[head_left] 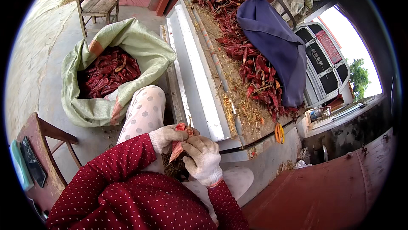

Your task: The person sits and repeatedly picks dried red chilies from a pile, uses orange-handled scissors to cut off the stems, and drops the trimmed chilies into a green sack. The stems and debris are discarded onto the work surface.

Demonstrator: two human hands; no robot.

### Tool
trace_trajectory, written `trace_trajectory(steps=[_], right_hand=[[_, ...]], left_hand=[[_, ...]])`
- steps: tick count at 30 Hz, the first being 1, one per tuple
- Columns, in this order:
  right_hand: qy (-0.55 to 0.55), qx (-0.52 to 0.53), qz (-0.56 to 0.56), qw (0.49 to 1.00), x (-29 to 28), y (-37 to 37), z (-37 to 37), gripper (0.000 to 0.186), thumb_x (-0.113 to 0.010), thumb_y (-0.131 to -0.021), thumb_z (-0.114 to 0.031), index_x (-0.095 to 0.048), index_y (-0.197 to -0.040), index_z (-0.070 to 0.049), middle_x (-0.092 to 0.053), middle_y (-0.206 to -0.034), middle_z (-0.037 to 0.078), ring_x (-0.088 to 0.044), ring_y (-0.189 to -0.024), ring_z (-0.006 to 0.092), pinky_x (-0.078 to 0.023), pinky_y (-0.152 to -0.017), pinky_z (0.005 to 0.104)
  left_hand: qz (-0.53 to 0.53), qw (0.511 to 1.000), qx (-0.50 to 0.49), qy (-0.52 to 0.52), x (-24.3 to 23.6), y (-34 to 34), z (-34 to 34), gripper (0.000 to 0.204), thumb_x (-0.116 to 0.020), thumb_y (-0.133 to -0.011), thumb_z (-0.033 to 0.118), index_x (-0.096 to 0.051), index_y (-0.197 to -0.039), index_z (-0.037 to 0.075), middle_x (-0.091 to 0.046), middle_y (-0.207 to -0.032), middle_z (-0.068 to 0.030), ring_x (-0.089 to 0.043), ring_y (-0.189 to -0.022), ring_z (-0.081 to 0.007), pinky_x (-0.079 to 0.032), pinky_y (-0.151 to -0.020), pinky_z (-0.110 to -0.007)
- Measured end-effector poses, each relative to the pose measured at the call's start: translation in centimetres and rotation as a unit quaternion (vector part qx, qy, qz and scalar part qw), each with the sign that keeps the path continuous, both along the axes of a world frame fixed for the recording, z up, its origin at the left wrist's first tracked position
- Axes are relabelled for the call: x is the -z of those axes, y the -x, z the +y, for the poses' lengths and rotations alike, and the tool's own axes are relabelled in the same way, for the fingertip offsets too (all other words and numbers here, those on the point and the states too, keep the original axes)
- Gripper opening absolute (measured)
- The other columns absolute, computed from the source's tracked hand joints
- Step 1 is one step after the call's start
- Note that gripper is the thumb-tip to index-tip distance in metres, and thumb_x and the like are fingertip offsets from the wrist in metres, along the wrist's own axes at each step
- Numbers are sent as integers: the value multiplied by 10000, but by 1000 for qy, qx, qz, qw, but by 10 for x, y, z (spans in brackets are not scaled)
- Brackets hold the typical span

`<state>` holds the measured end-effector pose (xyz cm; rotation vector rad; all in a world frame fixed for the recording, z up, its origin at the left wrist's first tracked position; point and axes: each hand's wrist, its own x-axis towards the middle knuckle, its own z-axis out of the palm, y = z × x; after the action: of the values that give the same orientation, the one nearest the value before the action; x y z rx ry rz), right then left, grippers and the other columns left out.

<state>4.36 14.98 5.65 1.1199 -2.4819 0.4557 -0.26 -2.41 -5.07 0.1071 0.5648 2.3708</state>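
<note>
Both my hands wear pale knitted gloves with dirty fingers and meet over my lap. A dried red chili pepper (174, 151), its skin pale in places, is pinched between them. My left hand (165, 138) grips it from the left, fingers closed. From the right, my right hand (203, 157) closes its fingertips on the chili's upper part, where the fingers partly hide it. Left of my knee stands a pale green woven sack (70, 81), its mouth rolled open around many dried red chilies (109, 73).
To the right, a metal-edged platform (204, 89) bears a heap of dried chilies (257, 75), scattered seeds and a dark blue cloth (272, 38). Yellow-orange loops (279, 133) hang at its edge. A wooden chair (101, 7) stands behind; a phone (33, 162) lies at left. A van (323, 60) is parked beyond.
</note>
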Motion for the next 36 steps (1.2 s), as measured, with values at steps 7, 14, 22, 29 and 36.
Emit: trace_trajectory(steps=[7, 14, 22, 29, 36], right_hand=[[114, 219, -107, 963, -5, 9, 5, 281, -738, -845, -255, -718, -1055, -69, -698, -963, 139, -671, -861, 333, -549, -764, 427], [160, 166, -142, 963, 5, 14, -5, 187, -717, -864, -187, -746, -1002, -64, -705, -945, 144, -686, -838, 353, -561, -762, 416], [273, 111, -243, 924, 14, 14, 19, 155, -721, -840, -38, -722, -986, 13, -696, -945, 167, -696, -808, 287, -554, -731, 352], [258, 116, -286, 915, -2, 5, 26, 156, -706, -858, -40, -717, -1007, 8, -694, -972, 166, -698, -848, 300, -559, -772, 356], [252, 132, -230, 931, 6, 3, 24, 139, -709, -866, -64, -707, -992, -7, -694, -954, 174, -695, -855, 333, -558, -775, 370]], left_hand=[[184, 935, -24, 304, -2, -4, 8, 429, -829, -818, 127, -655, -1192, 7, -712, -1034, -58, -647, -890, -111, -555, -843, -280], [298, 885, -106, 341, 4, -7, 14, 425, -823, -830, 95, -655, -1210, 6, -715, -1029, -30, -628, -907, -94, -548, -844, -283], [204, 934, 6, 294, -22, -10, 13, 326, -777, -828, 22, -669, -1135, 4, -708, -932, -36, -645, -834, -100, -543, -766, -259], [177, 963, 77, 189, -36, -13, 11, 208, -705, -881, 27, -643, -1072, -28, -697, -902, -54, -662, -811, -126, -552, -733, -268], [228, 932, -16, 282, -11, -13, 21, 243, -704, -874, -7, -631, -1104, -22, -692, -910, -53, -668, -817, -140, -558, -739, -277]])
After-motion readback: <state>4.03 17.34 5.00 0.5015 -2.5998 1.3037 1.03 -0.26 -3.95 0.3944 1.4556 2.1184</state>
